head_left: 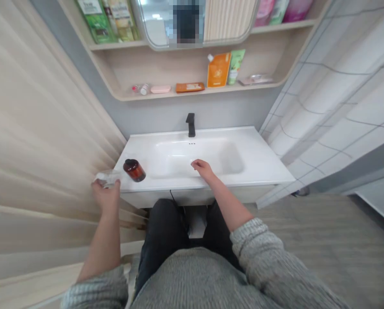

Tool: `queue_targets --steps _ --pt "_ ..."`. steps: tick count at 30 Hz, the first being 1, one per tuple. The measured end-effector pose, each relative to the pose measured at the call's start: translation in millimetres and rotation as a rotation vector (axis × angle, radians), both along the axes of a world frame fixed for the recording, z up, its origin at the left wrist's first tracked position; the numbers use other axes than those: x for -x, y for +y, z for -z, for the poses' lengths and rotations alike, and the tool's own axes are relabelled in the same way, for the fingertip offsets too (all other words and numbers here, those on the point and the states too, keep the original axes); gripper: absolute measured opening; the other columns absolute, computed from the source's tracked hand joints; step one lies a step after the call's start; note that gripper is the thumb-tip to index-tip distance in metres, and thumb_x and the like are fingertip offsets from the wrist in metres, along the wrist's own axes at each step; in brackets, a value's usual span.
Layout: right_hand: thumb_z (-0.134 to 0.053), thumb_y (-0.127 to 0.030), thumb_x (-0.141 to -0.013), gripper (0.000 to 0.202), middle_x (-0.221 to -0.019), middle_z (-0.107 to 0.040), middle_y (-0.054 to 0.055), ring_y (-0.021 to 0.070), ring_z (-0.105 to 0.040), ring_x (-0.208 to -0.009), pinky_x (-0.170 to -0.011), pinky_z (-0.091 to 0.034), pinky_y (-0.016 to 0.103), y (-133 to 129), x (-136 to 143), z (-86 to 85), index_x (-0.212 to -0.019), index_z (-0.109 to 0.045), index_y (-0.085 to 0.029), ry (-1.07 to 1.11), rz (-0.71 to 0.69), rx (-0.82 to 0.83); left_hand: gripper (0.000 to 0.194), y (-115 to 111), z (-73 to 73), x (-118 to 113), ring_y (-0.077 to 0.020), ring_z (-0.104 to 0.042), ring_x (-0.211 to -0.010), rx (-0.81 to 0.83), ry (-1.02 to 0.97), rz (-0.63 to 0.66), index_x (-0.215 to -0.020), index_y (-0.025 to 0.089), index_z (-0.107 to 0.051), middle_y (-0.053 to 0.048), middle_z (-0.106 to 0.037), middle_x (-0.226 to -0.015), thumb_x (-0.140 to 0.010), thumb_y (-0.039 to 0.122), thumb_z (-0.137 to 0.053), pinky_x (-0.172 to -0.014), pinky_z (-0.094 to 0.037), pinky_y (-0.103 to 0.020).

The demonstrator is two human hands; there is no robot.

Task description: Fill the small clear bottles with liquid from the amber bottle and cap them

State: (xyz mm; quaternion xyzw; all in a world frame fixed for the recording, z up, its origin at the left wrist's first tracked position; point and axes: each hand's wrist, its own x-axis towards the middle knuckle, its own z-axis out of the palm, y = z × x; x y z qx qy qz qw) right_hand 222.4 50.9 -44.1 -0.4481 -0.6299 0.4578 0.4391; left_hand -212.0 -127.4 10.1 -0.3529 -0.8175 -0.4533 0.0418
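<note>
My left hand (105,193) is closed around a clear container (108,177) with something whitish in it, past the left end of the counter by the curtain. What kind of container it is, I cannot make out. Just right of it, an amber bottle (135,171) with a black top stands on the white counter. My right hand (203,167) hovers over the white sink (233,159), its fingers pinched together. A tiny pale spot shows at the fingertips, too small to name. Behind the basin rises a black faucet (191,125).
Above, a wooden shelf (127,95) carries an orange pouch (218,71), a green tube (235,66), an orange packet (190,87) and a pink case (160,89). A mirror (156,25) hangs in front of it. Beige curtain (44,128) closes the left side; white tiles (317,128) line the right.
</note>
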Motion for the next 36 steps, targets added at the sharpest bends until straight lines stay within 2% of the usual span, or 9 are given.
queue_targets --steps 2,5,9,13,16,23,29,33,36 --pt "-0.067 -0.056 -0.081 0.032 -0.072 -0.066 -0.001 0.0195 -0.057 -0.071 -0.073 -0.046 0.033 0.5 0.1 1.8 -0.086 -0.073 -0.025 0.005 -0.011 -0.012 0.076 -16.1 -9.0 -30.6 -0.036 -0.071 -0.116 -0.114 0.116 0.01 -0.136 0.014 -0.056 -0.017 -0.068 -0.127 -0.073 0.049 -0.083 -0.108 -0.058 -0.059" --pt "-0.067 -0.054 -0.081 0.03 -0.073 -0.067 -0.001 0.0199 -0.058 -0.072 -0.074 -0.048 0.033 -0.5 0.8 1.8 -0.088 -0.074 -0.026 -0.017 0.006 -0.038 0.07 -26.3 -28.1 -92.3 -0.0355 -0.069 -0.125 -0.205 0.241 0.346 -0.135 0.022 -0.06 -0.012 -0.069 -0.129 -0.072 0.038 -0.085 -0.111 -0.057 -0.057" --pt "-0.069 -0.049 -0.078 0.029 -0.08 -0.071 0.001 0.021 -0.061 -0.078 -0.077 -0.05 0.034 -7.7 -2.4 -6.8 -0.094 -0.074 -0.025 0.045 0.004 -0.015 0.073 0.9 -38.4 -170.1 -0.0295 -0.071 -0.115 -0.228 0.184 0.685 -0.141 0.026 -0.056 -0.011 -0.067 -0.131 -0.074 0.027 -0.085 -0.099 -0.063 -0.048" --pt "-0.074 -0.038 -0.072 0.052 -0.121 -0.077 0.006 0.0255 -0.069 -0.107 -0.091 -0.056 0.038 -19.4 -18.2 -23.1 -0.123 -0.073 -0.027 0.222 -0.24 0.04 0.071 61.5 -14.6 -217.8 -0.0291 -0.071 -0.115 -0.1 0.002 0.937 -0.137 0.023 -0.059 -0.014 -0.067 -0.132 -0.072 0.021 -0.086 -0.091 -0.063 -0.044" --pt "-0.083 -0.035 -0.067 0.075 -0.151 -0.066 0.007 0.0296 -0.064 -0.128 -0.098 -0.057 0.041 -23.6 -33.0 -31.6 -0.14 -0.067 -0.032 0.174 -0.327 0.054 0.077 102.8 12.5 -240.5 -0.0309 -0.07 -0.124 0.007 -0.168 1.061 -0.141 0.022 -0.058 -0.016 -0.069 -0.137 -0.071 0.023 -0.09 -0.1 -0.062 -0.048" --pt "-0.097 -0.041 -0.059 0.08 -0.133 -0.073 0.011 0.0277 -0.07 -0.113 -0.093 -0.059 0.041 -16.8 -45.9 -19.6 -0.133 -0.068 -0.026 -0.032 -0.178 -0.001 0.097 131.4 44.2 -254.9 -0.0323 -0.062 -0.141 0.07 -0.417 1.257 -0.16 0.025 -0.045 -0.019 -0.062 -0.152 -0.071 0.015 -0.085 -0.113 -0.055 -0.054" --pt "-0.094 -0.048 -0.065 0.078 -0.127 -0.073 0.012 0.0281 -0.071 -0.111 -0.089 -0.058 0.04 -10.3 -88.8 -11.5 -0.133 -0.063 -0.025 -0.081 0.23 -0.098 0.099 122.6 42.5 -249.1 -0.03 -0.062 -0.139 0.104 -0.205 1.246 -0.165 0.025 -0.042 -0.017 -0.057 -0.159 -0.071 0.003 -0.066 -0.11 -0.056 -0.05" --pt "-0.087 -0.049 -0.074 0.08 -0.135 -0.068 0.019 0.0298 -0.07 -0.115 -0.096 -0.058 0.043 1.9 -172.0 -3.7 -0.141 -0.054 -0.019 -0.163 0.737 -0.126 0.084 120.8 41.4 -253.2 -0.0284 -0.066 -0.131 0.112 -0.103 1.233 -0.154 0.022 -0.055 -0.016 -0.061 -0.152 -0.073 0.003 -0.062 -0.106 -0.058 -0.047" --pt "-0.087 -0.047 -0.077 0.079 -0.136 -0.065 0.022 0.0325 -0.068 -0.117 -0.104 -0.056 0.047 7.8 -235.8 2.6 -0.142 -0.053 -0.016 -0.346 0.97 -0.136 0.087 120.7 41.3 -253.2 -0.0266 -0.067 -0.127 0.089 -0.1 1.226 -0.157 0.025 -0.052 -0.014 -0.059 -0.154 -0.073 0.003 -0.062 -0.105 -0.059 -0.046"
